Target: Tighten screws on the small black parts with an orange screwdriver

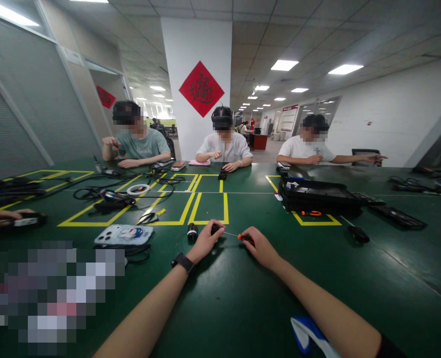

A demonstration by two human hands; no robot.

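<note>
In my right hand [258, 244] is a screwdriver [240, 237] with an orange and black handle, its thin metal shaft pointing left. My left hand [206, 241] is closed around a small black part [216, 228], mostly covered by the fingers, so its kind does not show. The screwdriver's tip reaches this part; whether it sits in a screw is too small to tell. Just left of my left hand, a short black cylinder [192, 232] with a pale band stands on the green table [220, 303].
A phone [124, 234] in a patterned case lies left, near black cables [140, 253]. Ahead right are a black tray [317, 195], an orange-handled tool [311, 213] and a black-handled screwdriver [357, 233]. A blue and white object [309, 335] lies front right. Several people sit around the table.
</note>
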